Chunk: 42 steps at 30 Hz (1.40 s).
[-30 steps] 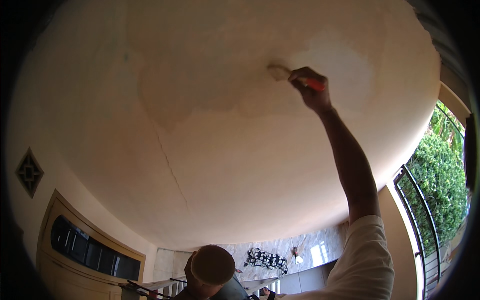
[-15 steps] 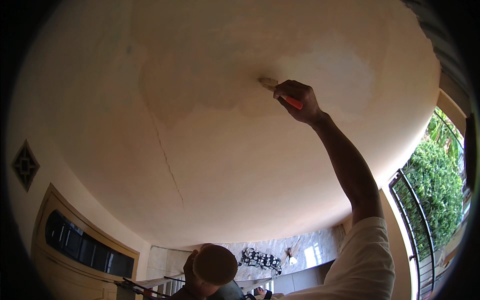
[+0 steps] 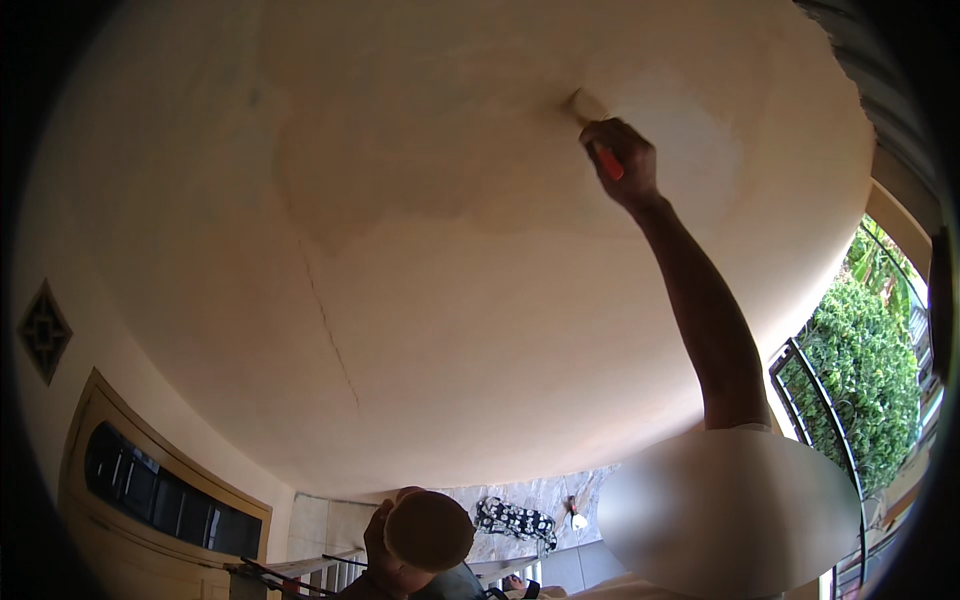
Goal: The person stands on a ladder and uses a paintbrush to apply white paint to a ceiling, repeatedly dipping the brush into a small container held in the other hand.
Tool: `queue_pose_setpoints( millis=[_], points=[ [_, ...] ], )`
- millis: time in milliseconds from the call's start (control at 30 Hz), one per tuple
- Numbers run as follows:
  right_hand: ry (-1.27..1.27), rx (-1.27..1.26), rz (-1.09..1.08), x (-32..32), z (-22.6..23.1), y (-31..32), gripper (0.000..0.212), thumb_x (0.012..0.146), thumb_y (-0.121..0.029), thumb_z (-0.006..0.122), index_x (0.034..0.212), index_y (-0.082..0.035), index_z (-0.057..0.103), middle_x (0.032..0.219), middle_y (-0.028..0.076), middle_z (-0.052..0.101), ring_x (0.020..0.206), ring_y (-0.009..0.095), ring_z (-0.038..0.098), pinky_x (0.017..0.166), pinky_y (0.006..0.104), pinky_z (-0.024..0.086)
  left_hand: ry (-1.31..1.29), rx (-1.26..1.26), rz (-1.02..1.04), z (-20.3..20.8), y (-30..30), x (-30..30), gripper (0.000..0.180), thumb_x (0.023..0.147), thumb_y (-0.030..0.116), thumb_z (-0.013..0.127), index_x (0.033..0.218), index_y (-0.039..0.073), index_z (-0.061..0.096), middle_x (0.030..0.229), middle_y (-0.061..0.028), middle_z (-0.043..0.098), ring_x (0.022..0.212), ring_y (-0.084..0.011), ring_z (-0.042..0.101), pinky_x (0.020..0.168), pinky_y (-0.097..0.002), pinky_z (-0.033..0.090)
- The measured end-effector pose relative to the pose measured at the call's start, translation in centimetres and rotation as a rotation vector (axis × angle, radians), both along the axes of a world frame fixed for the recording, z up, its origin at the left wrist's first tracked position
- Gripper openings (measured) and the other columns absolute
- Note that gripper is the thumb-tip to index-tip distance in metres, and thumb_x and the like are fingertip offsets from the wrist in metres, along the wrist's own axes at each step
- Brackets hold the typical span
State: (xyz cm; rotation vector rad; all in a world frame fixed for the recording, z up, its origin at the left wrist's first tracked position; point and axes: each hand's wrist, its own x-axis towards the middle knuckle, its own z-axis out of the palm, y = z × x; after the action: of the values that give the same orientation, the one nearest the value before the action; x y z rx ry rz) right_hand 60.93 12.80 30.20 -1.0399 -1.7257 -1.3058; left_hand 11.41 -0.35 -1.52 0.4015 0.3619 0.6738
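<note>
1. The ceiling (image 3: 480,330) fills most of the frame, cream-coloured, with a darker, damp-looking coated patch (image 3: 420,160) in the upper middle and a paler area at upper right. A thin crack (image 3: 330,330) runs down the centre-left; I judge that uneven passes could leave visible lap lines where the dark and pale zones meet.

2. The right hand (image 3: 622,160), upper right of centre, is closed tight around the brush's orange-red handle. Working overhead at full reach, the arm could tire and the grip slip, dropping the tool.

3. The left hand (image 3: 385,545), at the bottom centre, seems wrapped around a round brownish container (image 3: 430,530); how firmly it holds I cannot tell. Tilting it while looking up could spill its contents.

4. The brush (image 3: 592,118) sits in the upper middle-right, its pale head pressed against the ceiling just left of the fist. It is small, with light bristles and a short bright handle mostly hidden in the hand. An overloaded head could drip downward onto the person.
</note>
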Motion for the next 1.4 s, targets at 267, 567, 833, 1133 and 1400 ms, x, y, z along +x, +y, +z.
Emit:
queue_pose_setpoints(
  millis=[267, 567, 833, 1133, 1400],
  points=[
    [0.658, -0.321, 0.314, 3.6, -0.5, -3.5, 0.006, 0.090, -0.002, 0.076, 0.095, -0.004, 0.072, 0.094, 0.000, 0.074, 0.089, 0.010, 0.068, 0.083, 0.0271, 0.055, -0.128, -0.101, -0.099, -0.3, 0.5, -1.3, 0.037, 0.099, 0.032, 0.063, 0.126, 0.007, 0.060, 0.120, -0.0104, 0.059, 0.106, -0.0257, 0.067, 0.073, -0.0384, 0.060],
    [0.245, 0.187, -0.192, 4.7, -6.3, -3.4, 0.014, 0.085, -0.003, 0.071, 0.095, -0.014, 0.072, 0.095, 0.007, 0.072, 0.083, 0.029, 0.069, 0.075, 0.0405, 0.056, 0.315, 0.403, -0.036, 0.2, 0.2, -0.6, 0.053, 0.081, -0.007, 0.073, 0.130, 0.007, 0.056, 0.117, -0.0115, 0.059, 0.111, -0.0229, 0.065, 0.093, -0.0374, 0.056],
    [0.089, -0.525, 0.256, -8.9, -20.0, 2.2, 0.020, 0.079, 0.004, 0.075, 0.088, -0.012, 0.068, 0.095, 0.006, 0.072, 0.089, 0.027, 0.071, 0.073, 0.0382, 0.059, 0.027, 0.161, -0.072, -1.5, 0.7, -2.1, 0.053, 0.086, -0.001, 0.076, 0.133, 0.007, 0.054, 0.125, -0.0129, 0.060, 0.116, -0.0241, 0.064, 0.101, -0.0409, 0.056],
    [-0.057, 0.246, -0.087, -3.4, 8.5, 0.9, 0.008, 0.092, -0.004, 0.072, 0.096, -0.010, 0.072, 0.092, 0.004, 0.072, 0.080, 0.023, 0.073, 0.065, 0.0335, 0.057, 0.002, 0.273, -0.050, -0.9, 1.0, -1.5, 0.046, 0.098, 0.039, 0.062, 0.134, 0.010, 0.057, 0.126, -0.0107, 0.065, 0.120, -0.0266, 0.064, 0.101, -0.0484, 0.053],
    [-0.230, -0.430, 0.167, -10.5, -11.9, 6.3, 0.019, 0.077, 0.001, 0.073, 0.089, -0.012, 0.068, 0.091, 0.006, 0.071, 0.088, 0.025, 0.070, 0.075, 0.0384, 0.059, -0.163, -0.177, -0.020, -0.6, 0.7, -1.3, 0.040, 0.104, 0.049, 0.056, 0.121, 0.013, 0.059, 0.121, -0.0130, 0.068, 0.117, -0.0352, 0.065, 0.099, -0.0572, 0.054]
  ],
)
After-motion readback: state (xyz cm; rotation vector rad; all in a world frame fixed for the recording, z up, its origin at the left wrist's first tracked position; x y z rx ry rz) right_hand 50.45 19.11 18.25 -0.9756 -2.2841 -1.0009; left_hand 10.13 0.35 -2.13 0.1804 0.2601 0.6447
